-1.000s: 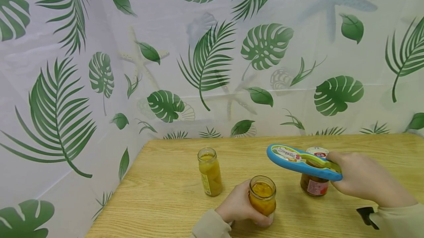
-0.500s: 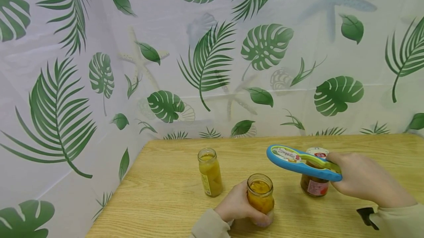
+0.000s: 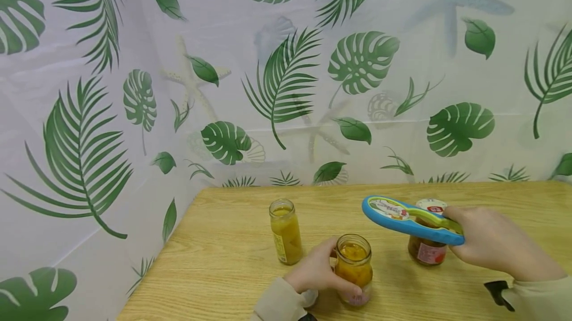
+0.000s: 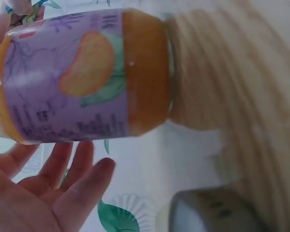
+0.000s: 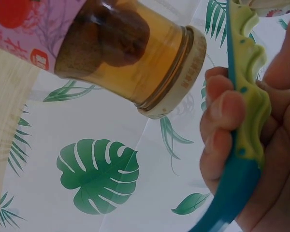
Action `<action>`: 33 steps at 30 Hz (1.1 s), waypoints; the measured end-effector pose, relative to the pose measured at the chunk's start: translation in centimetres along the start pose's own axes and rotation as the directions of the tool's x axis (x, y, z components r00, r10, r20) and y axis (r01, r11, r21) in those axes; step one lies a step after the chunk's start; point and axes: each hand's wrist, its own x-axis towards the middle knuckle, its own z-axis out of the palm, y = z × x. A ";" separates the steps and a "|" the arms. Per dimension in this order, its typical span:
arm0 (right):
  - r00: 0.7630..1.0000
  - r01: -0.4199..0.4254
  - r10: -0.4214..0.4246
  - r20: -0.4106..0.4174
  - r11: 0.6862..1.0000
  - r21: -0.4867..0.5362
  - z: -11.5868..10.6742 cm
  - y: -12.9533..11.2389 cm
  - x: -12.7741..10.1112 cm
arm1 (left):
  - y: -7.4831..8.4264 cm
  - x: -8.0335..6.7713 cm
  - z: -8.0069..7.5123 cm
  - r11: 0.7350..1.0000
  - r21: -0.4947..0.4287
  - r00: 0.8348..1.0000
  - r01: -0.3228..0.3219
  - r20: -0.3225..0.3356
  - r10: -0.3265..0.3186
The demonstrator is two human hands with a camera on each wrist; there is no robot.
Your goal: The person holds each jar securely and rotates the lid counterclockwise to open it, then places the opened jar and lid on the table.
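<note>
Standing on the wooden counter (image 3: 214,256) at left is a lidless tall jar (image 3: 286,231); beside it the left hand (image 3: 315,271) cups an open orange-filled jar (image 3: 354,267), while the right hand (image 3: 496,244) grips a blue-green jar opener (image 3: 408,219) just above a lidded jar (image 3: 426,249).
</note>
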 end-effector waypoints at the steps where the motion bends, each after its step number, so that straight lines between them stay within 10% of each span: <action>1: 1.000 0.000 0.000 0.001 1.000 0.001 0.0 0.0 0.0 | 0.1 0.0 -0.1 0.999 0.034 1.000 -0.012 -0.016 0.012; 33: 1.000 0.005 -0.005 0.008 1.000 0.020 0.1 -0.1 0.0 | 0.3 1.1 0.5 0.997 0.048 0.957 0.063 -0.286 -0.047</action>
